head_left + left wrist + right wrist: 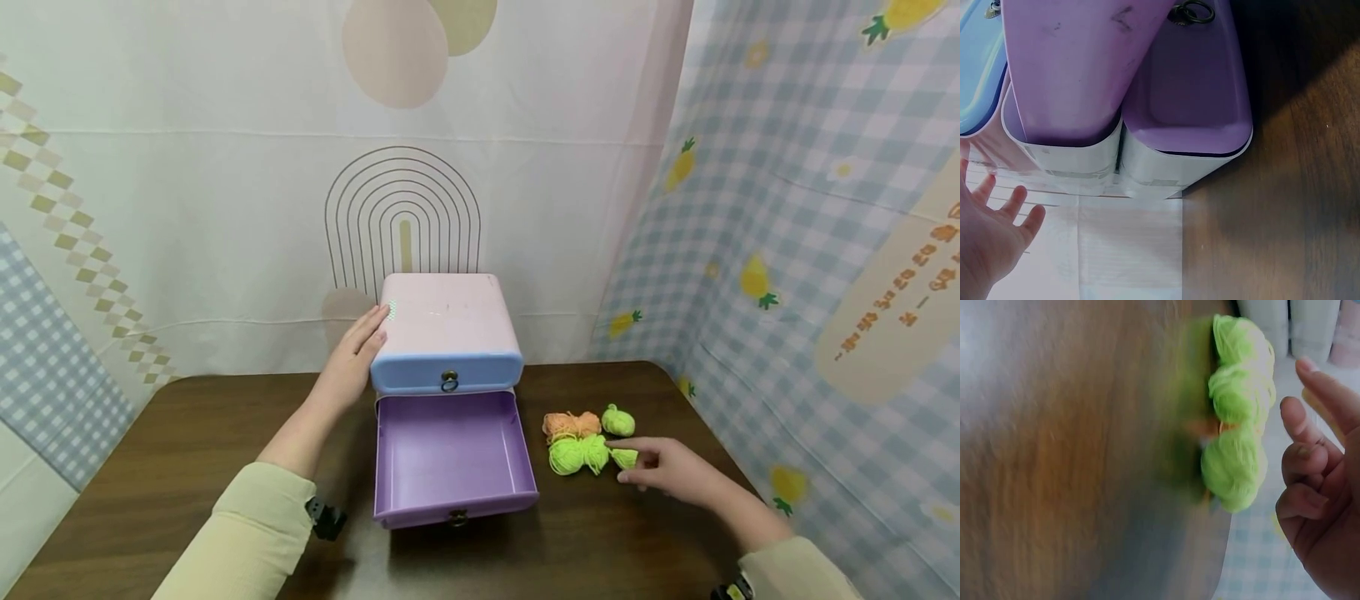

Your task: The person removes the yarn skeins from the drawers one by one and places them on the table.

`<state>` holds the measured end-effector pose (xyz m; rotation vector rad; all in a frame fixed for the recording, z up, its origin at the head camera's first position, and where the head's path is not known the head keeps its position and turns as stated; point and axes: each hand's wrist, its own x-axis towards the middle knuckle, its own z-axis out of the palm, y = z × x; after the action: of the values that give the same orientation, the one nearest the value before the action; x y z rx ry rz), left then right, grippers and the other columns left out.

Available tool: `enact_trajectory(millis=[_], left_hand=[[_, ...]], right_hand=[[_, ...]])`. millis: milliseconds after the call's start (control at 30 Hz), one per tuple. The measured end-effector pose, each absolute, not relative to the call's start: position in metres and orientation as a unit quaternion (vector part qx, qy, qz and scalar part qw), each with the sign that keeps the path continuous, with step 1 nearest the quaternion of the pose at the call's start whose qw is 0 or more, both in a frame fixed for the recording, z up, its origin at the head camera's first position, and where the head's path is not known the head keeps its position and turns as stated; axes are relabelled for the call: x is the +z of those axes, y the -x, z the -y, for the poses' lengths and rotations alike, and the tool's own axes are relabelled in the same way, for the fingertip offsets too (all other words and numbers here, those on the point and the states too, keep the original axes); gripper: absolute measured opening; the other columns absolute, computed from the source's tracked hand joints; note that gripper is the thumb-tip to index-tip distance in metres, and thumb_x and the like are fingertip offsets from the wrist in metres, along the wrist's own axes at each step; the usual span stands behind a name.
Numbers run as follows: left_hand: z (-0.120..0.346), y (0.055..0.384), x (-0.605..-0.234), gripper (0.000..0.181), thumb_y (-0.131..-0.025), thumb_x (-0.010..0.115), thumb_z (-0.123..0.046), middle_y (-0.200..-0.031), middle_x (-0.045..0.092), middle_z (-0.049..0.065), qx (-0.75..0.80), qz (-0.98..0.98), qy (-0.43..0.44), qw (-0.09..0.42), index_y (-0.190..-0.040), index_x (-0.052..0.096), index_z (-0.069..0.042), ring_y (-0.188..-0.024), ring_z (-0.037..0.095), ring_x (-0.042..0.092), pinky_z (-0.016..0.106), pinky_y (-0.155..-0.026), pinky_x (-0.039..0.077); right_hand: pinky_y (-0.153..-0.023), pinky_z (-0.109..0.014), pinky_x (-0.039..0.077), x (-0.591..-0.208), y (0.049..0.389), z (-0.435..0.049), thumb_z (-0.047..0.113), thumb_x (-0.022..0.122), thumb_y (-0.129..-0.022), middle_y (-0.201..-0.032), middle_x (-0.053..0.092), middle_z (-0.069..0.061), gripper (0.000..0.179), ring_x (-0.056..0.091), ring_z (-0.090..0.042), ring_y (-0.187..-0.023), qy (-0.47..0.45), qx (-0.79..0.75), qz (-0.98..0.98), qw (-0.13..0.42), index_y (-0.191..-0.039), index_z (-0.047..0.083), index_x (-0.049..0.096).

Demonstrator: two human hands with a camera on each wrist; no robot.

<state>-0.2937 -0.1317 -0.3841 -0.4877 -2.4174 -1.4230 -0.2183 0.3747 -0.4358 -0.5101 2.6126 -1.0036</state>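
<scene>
A: A pale yellow sleeve (247, 525), softly creased, comes nearest. Where does its hand lie?

B: The left hand (352, 358) rests against the side of the chest (450, 312), fingers fairly straight, gripping nothing.

A: And the right hand (667, 468)?

B: Empty too, index finger stretched out just beside the yarn (1235, 475). Whether it touches, I can't tell.

A: How does the yarn look?

B: Fluffy and stranded, on the table (225, 433), right of the purple drawer (450, 458). One lime skein (573, 456) is pinched into two lobes; an orange skein (572, 423) touches it from behind. A rounded lime ball (618, 421) sits nearby, and a smaller lime piece (624, 458) by the fingers.

A: The chest?

B: Smooth, plastic-looking, pink with rounded edges. The blue drawer (408, 375) is closed and carries a metal ring (449, 384); the purple one stands pulled out, shallow and glossy. Dark wood grain beneath.
</scene>
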Motion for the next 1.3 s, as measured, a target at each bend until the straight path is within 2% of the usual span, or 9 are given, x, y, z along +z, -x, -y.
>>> enact_trajectory(millis=[300,633,867,1033,1300], left_hand=[[0.133,0.296,-0.387,0.052,-0.106,0.041,-0.042,-0.163,0.025,0.009,-0.493,0.842,0.171,0.139,-0.155,0.038,-0.024,-0.149,0.03,0.018,0.059,-0.117,0.014],[0.131,0.296,-0.388,0.052,-0.106,0.041,-0.043,-0.162,0.025,0.009,-0.487,0.845,0.17,0.139,-0.155,0.038,-0.025,-0.149,0.031,0.019,0.059,-0.117,0.015],[0.131,0.296,-0.386,0.053,-0.106,0.04,-0.045,-0.163,0.024,0.009,-0.484,0.848,0.169,0.133,-0.155,0.037,-0.026,-0.149,0.031,0.018,0.06,-0.116,0.015],[0.133,0.297,-0.385,0.052,-0.106,0.04,-0.045,-0.163,0.024,0.008,-0.485,0.847,0.171,0.135,-0.155,0.037,-0.027,-0.149,0.031,0.018,0.059,-0.117,0.015],[0.135,0.296,-0.385,0.052,-0.106,0.041,-0.044,-0.163,0.025,0.008,-0.488,0.845,0.17,0.14,-0.154,0.038,-0.027,-0.149,0.03,0.019,0.058,-0.117,0.015]], right_hand=[[-0.042,-0.027,0.044,-0.442,0.201,-0.341,0.021,0.07,-0.093,-0.068,0.061,0.001,0.043,0.047,-0.005,-0.051,0.23,-0.395,-0.875,0.161,-0.134,0.008,0.063],[-0.041,-0.025,0.046,-0.463,0.18,-0.308,0.023,0.07,-0.093,-0.068,0.065,0.001,0.041,0.054,-0.003,-0.053,0.296,-0.435,-0.824,0.21,-0.131,0.008,0.065],[-0.04,-0.021,0.043,-0.471,0.168,-0.287,0.022,0.07,-0.093,-0.065,0.065,-0.008,0.041,0.052,0.0,-0.054,0.316,-0.476,-0.789,0.226,-0.129,0.002,0.065],[-0.04,-0.02,0.042,-0.469,0.162,-0.264,0.023,0.07,-0.093,-0.065,0.064,-0.008,0.041,0.05,0.002,-0.052,0.32,-0.482,-0.789,0.207,-0.128,0.002,0.066],[-0.04,-0.02,0.042,-0.471,0.15,-0.232,0.026,0.072,-0.092,-0.066,0.064,0.004,0.046,0.054,-0.001,-0.055,0.294,-0.494,-0.793,0.202,-0.132,0.006,0.063]])
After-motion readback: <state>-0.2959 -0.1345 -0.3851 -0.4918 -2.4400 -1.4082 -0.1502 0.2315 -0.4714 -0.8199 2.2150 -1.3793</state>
